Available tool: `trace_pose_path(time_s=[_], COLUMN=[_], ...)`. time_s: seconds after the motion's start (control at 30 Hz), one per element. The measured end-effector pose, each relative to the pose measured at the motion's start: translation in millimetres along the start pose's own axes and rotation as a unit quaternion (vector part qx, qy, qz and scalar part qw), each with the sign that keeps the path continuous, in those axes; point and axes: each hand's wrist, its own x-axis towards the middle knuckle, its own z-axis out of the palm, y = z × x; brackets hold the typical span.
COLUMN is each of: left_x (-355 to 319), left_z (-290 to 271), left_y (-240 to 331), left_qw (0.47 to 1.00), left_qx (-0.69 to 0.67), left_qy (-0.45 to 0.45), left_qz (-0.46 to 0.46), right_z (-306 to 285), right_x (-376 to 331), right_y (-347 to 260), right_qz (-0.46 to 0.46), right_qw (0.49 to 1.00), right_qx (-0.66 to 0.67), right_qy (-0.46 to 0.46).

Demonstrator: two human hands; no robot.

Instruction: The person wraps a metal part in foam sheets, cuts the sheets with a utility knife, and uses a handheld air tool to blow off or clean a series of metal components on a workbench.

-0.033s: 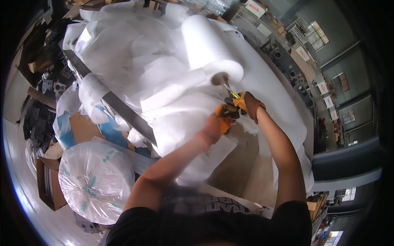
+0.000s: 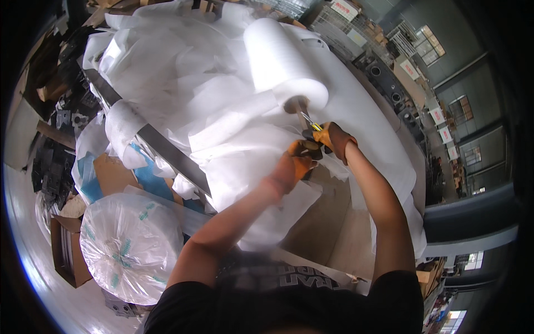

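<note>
Head view: both gloved hands meet at two o'clock beneath a white foam roll (image 2: 283, 64). Right hand (image 2: 335, 138) fingers grasp a yellow-handled tool (image 2: 309, 122); left hand (image 2: 300, 158) fingers are clenched on the white sheet (image 2: 250, 161).

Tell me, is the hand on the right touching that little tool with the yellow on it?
Touching. In the head view the right hand in its orange glove is closed round the yellow-marked tool, whose tip points at the white roll.

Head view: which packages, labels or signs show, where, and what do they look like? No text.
Wrapped roll: lower left, round, clear plastic, teal marks.
Cardboard box: left of it, brown, open.
Wall signs: right, small white rectangles, red print.
Sign: top, white, red print.
Foam roll: white, unlabelled, above gloved left hand and right hand.
</note>
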Motion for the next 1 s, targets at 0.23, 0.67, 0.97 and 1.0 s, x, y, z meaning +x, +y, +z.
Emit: trace_pose_path(time_s=[0.23, 0.67, 0.97, 1.0], left_x=[-10, 44, 142, 141], left_z=[-12, -72, -139, -143], left_y=[101, 87, 33, 13], left_qw=[0.983, 0.888, 0.875, 0.874], left_qx=[-0.001, 0.059, -0.342, -0.357], left_qy=[0.083, 0.456, 0.250, 0.224], left_qz=[-0.167, -0.036, -0.234, -0.242], right_z=[29, -22, -10, -7], right_x=[32, -124, -260, -273], right_y=[13, 2, 65, 68], right_qz=[-0.098, -0.099, -0.035, -0.030], right_qw=[0.975, 0.964, 0.992, 0.998], right_qx=[-0.199, 0.247, 0.110, 0.041], right_qy=[0.029, -0.010, 0.046, 0.044])
